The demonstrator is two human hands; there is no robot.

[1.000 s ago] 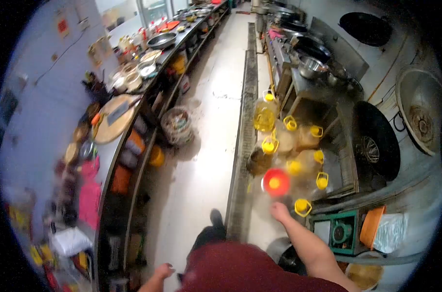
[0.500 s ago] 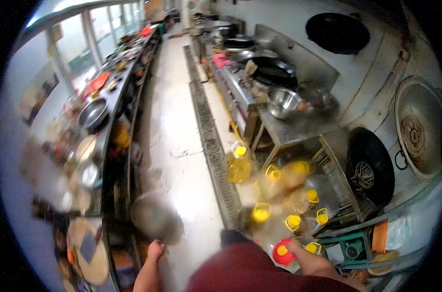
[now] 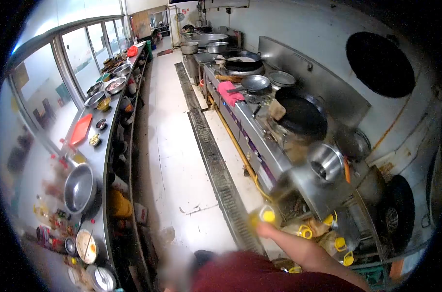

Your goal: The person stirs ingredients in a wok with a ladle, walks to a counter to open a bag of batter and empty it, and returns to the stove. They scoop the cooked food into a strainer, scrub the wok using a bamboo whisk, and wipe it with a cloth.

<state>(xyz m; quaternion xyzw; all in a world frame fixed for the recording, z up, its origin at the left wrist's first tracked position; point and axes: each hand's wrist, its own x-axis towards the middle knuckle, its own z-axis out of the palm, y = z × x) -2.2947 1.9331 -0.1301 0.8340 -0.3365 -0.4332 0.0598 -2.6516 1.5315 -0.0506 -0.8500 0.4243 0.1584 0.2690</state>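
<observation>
My right hand reaches out over the floor beside the drain. It is closed at the near side of a clear jug of yellow oil with a yellow cap, apparently on its handle; the fingers are partly hidden and blurred. A smeared grey rounded shape is at the bottom edge, left of my dark red shirt. Only a sliver of skin shows below it, so my left hand's fingers are hidden. More yellow-capped jugs stand to the right of my right forearm.
A long steel counter with bowls, a red tray and bottles runs along the left. The stove with woks and a pink cloth lines the right. A grated drain and yellow pipe run between.
My right hand has left the red round item and moved forward to the oil jug by the drain. My left hand and the blurred round thing have dropped to the bottom edge. The view has shifted.
</observation>
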